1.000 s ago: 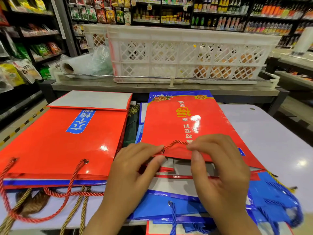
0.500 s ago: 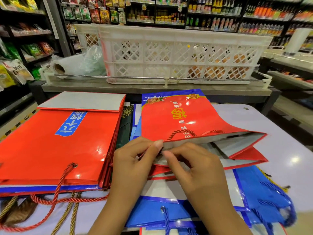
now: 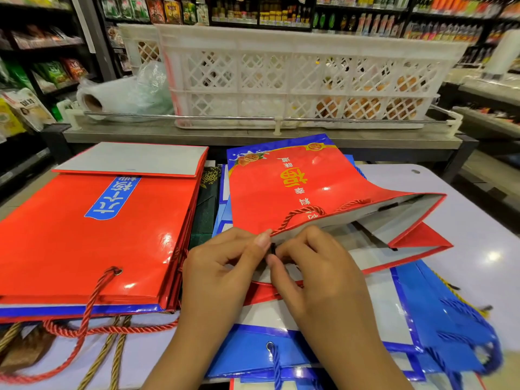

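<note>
A red paper gift bag with yellow lettering and a red rope handle lies on top of a pile of flat bags, its mouth gaping open toward me and to the right. My left hand pinches the near corner of the bag's upper rim, where the handle rope ends. My right hand meets it there and pinches a small dark piece just under the rim. Under this bag lie flat blue bags with blue rope handles.
A stack of flat red bags with red and gold handles fills the left of the white table. Behind stands a shelf with a white lattice crate and a roll of plastic bags. Store shelves surround it.
The bag's top panel has been lifted and its mouth has opened wide on the right. Both hands have drawn together at the near left corner of the rim.
</note>
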`<state>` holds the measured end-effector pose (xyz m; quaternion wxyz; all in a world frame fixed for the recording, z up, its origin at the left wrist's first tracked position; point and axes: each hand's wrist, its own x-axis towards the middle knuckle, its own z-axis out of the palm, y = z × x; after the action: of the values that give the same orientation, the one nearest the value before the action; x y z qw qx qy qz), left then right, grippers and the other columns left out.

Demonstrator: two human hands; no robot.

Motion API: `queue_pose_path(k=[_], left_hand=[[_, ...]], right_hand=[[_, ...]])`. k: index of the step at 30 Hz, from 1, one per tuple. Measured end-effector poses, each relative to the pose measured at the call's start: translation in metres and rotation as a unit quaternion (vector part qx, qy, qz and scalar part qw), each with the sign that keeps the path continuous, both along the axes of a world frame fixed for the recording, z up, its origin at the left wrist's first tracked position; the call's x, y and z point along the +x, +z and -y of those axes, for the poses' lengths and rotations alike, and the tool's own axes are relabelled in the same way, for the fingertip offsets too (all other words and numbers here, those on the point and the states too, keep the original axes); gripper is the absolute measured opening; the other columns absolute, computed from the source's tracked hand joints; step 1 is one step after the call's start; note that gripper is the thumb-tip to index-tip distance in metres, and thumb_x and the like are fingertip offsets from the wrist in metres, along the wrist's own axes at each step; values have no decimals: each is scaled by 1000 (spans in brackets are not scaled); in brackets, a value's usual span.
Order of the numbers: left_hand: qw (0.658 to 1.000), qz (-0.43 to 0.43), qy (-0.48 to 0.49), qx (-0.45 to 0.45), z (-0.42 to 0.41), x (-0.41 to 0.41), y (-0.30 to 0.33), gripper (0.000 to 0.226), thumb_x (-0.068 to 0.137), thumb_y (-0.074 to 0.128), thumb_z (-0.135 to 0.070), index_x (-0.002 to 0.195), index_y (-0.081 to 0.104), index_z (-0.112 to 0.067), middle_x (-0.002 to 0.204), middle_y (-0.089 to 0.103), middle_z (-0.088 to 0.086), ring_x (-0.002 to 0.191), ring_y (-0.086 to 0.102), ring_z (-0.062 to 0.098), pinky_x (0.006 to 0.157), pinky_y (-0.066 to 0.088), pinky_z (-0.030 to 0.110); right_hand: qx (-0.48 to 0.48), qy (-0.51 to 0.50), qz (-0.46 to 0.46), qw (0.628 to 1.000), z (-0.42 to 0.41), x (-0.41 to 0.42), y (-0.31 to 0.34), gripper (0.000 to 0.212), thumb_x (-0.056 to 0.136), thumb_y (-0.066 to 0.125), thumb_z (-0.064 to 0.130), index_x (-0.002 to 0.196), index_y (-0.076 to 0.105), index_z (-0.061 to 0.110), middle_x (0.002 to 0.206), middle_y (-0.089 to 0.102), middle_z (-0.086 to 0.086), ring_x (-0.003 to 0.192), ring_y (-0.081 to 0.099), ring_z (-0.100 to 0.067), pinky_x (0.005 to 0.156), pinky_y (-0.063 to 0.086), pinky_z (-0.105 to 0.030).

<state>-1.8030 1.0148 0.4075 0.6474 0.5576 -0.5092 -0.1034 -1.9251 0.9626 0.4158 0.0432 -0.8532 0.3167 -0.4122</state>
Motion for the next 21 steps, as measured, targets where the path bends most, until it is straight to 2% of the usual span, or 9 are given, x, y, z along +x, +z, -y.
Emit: queue_pose_path(k=[2, 8, 16, 21], left_hand=[[1000, -1, 3, -1, 0, -1, 0, 29, 86, 58, -39, 62, 67, -27, 68, 64, -1, 64, 58, 16, 61, 46, 31], [1000, -3, -2, 7, -2, -1, -1, 24, 86, 57, -41, 73, 72, -27, 72, 67, -3, 68, 61, 19, 62, 49, 38], [1000, 9, -2, 10, -2, -1, -1, 26, 88, 56, -42, 66, 68, -35, 70, 65, -4, 66, 60, 15, 61, 48, 38], [1000, 9, 13, 11, -2, 0, -3, 33, 87, 55, -43, 62, 66, -24, 66, 63, 1, 63, 57, 20, 59, 45, 39]], right_hand=[[-6, -6, -1, 1000, -1, 1, 0, 22, 87, 49, 32, 74, 60, 18, 75, 51, 2, 67, 51, -17, 56, 46, -33], [-8, -3, -3, 1000, -3, 0, 1, 17, 85, 48, 28, 73, 53, 16, 73, 48, 1, 65, 47, -17, 53, 44, -33], [-3, -1, -9, 1000, -4, -2, 2, 13, 82, 48, 26, 72, 48, 17, 73, 44, 2, 64, 44, -16, 52, 43, -33], [0, 22, 1, 1000, -6, -3, 2, 21, 78, 49, 23, 73, 29, 25, 72, 38, 5, 63, 38, -14, 52, 36, -28]])
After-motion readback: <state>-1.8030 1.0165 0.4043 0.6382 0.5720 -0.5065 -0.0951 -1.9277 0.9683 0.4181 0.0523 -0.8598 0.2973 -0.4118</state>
